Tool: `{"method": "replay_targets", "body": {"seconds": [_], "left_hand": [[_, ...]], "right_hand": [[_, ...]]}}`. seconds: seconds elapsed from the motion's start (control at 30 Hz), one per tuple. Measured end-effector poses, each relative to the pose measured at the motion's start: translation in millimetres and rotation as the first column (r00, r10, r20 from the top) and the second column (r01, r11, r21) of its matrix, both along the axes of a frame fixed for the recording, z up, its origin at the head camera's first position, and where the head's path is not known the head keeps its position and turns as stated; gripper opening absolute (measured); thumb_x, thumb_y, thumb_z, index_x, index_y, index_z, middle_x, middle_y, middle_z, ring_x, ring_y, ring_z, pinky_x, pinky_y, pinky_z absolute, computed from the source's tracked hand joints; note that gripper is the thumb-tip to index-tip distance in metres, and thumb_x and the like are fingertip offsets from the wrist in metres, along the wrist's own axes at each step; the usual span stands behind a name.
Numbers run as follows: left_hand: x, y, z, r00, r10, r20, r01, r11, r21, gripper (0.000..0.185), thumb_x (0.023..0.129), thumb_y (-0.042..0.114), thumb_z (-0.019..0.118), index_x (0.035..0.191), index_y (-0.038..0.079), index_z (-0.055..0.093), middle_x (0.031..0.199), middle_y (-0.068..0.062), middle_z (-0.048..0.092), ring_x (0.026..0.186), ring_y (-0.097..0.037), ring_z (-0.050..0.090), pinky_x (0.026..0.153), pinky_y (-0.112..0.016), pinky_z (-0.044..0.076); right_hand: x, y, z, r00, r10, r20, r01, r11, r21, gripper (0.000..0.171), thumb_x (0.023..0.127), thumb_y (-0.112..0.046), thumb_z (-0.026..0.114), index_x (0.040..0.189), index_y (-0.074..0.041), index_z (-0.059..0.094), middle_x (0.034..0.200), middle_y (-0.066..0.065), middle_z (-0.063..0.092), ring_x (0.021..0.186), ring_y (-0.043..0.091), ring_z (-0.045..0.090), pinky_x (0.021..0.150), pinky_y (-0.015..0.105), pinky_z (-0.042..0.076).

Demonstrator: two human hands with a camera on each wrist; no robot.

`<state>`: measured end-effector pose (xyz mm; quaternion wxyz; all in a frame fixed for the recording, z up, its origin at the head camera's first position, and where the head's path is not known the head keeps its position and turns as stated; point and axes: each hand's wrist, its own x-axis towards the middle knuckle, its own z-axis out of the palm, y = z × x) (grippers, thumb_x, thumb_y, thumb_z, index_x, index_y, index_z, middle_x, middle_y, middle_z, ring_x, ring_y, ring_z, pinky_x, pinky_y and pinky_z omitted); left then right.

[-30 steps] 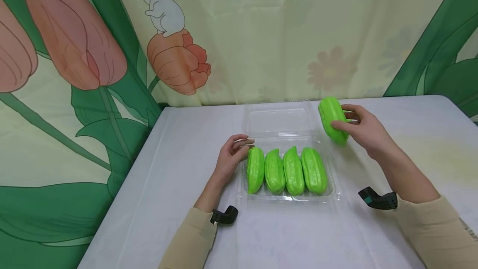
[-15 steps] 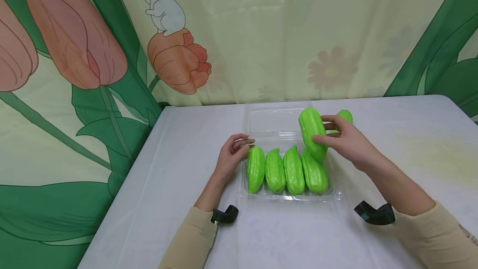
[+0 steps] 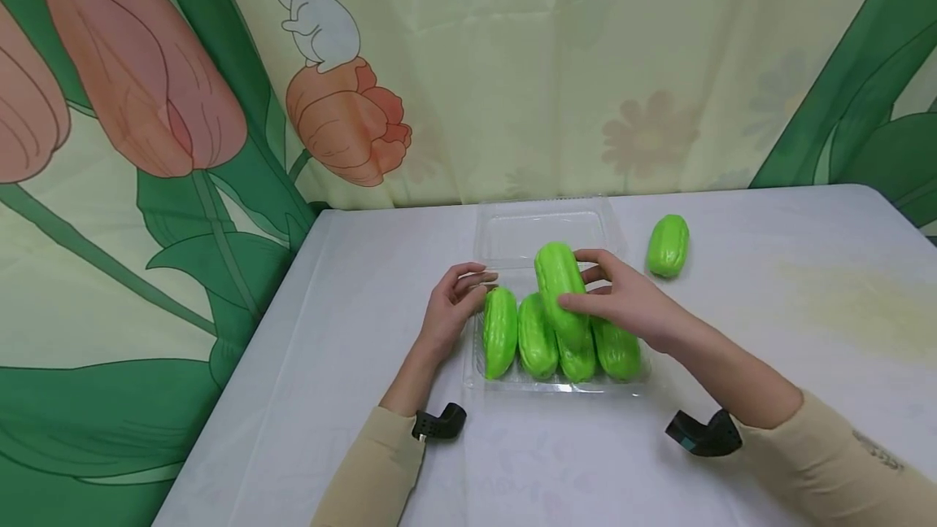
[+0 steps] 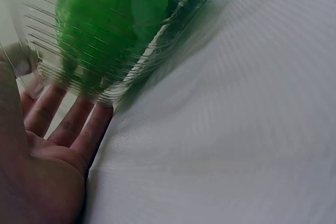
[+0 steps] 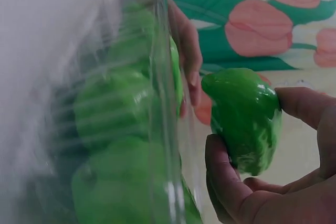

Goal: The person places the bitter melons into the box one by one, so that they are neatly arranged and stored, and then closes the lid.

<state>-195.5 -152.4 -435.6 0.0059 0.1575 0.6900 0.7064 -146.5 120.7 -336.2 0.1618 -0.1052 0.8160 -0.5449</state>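
Observation:
A clear plastic clamshell tray [image 3: 644, 381] lies on the white table with several bright green ridged gourds [image 3: 501, 332] side by side in it. My right hand [image 3: 622, 303] grips one more green gourd [image 3: 560, 291] [image 5: 244, 116] and holds it just above the middle of the row. My left hand [image 3: 454, 307] rests against the tray's left wall [image 4: 79, 85] with relaxed fingers [image 4: 79, 127]. Another green gourd [image 3: 668, 246] lies loose on the table to the right of the tray's lid.
The tray's open lid [image 3: 545, 234] lies flat behind it. A tulip-print curtain [image 3: 220, 104] hangs along the table's far edge. The table's left edge [image 3: 241, 372] runs diagonally beside my left arm.
My right hand has carried the gourd leftward and down from the table's right side to above the tray's row. A loose gourd behind it came into view. The left hand stayed put.

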Motion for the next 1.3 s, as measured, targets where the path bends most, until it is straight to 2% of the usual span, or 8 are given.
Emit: {"method": "replay_targets", "body": {"seconds": [0.33, 0.67, 0.8, 1.1, 1.3], "left_hand": [[-0.1, 0, -1.3, 1.000, -0.010, 0.006, 0.010, 1.000, 0.029, 0.035, 0.099, 0.001, 0.059, 0.133, -0.006, 0.052, 0.128, -0.027, 0.063, 0.118, -0.033, 0.064, 0.089, -0.027, 0.053], [-1.4, 2, -1.1, 1.000, -0.010, -0.007, 0.010, 1.000, 0.014, 0.034, 0.099, 0.005, 0.060, 0.132, -0.003, 0.053, 0.127, -0.022, 0.065, 0.115, -0.028, 0.066, 0.091, -0.033, 0.054], [-1.4, 2, -0.8, 1.000, -0.011, -0.010, 0.012, 1.000, 0.018, 0.034, 0.099, 0.004, 0.060, 0.132, -0.003, 0.053, 0.127, -0.023, 0.065, 0.115, -0.029, 0.065, 0.091, -0.033, 0.054], [-0.7, 1, -0.6, 1.000, -0.012, -0.001, 0.012, 1.000, 0.027, 0.037, 0.099, 0.001, 0.058, 0.134, -0.006, 0.050, 0.129, -0.028, 0.062, 0.117, -0.032, 0.064, 0.090, -0.030, 0.054], [-0.6, 1, -0.5, 1.000, -0.004, -0.003, 0.004, 1.000, 0.019, 0.036, 0.099, 0.001, 0.058, 0.133, -0.005, 0.051, 0.127, -0.026, 0.064, 0.116, -0.030, 0.065, 0.089, -0.029, 0.054]], "right_hand": [[3.0, -31, -6.8, 0.999, 0.022, 0.033, -0.022, 1.000, 0.006, 0.083, 0.093, -0.035, 0.073, 0.155, -0.005, 0.026, 0.131, 0.023, 0.052, 0.116, 0.036, 0.061, 0.090, 0.044, 0.052], [7.1, -41, -11.8, 1.000, 0.017, 0.021, -0.018, 1.000, 0.025, 0.085, 0.093, -0.036, 0.073, 0.156, -0.004, 0.024, 0.127, 0.023, 0.053, 0.114, 0.036, 0.062, 0.089, 0.045, 0.053], [7.1, -43, -13.1, 1.000, 0.011, 0.012, -0.012, 0.998, 0.063, 0.086, 0.093, -0.038, 0.072, 0.156, -0.004, 0.024, 0.128, 0.025, 0.052, 0.112, 0.036, 0.062, 0.089, 0.046, 0.053], [5.2, -50, -14.2, 0.999, 0.008, -0.036, -0.002, 0.985, 0.173, 0.084, 0.093, -0.043, 0.070, 0.153, -0.001, 0.027, 0.112, 0.018, 0.059, 0.091, 0.024, 0.063, 0.076, 0.036, 0.052], [1.4, -54, -13.9, 0.999, -0.016, -0.051, 0.026, 0.979, 0.203, 0.084, 0.094, -0.046, 0.067, 0.152, 0.000, 0.028, 0.112, 0.018, 0.060, 0.092, 0.026, 0.062, 0.078, 0.039, 0.052]]}}
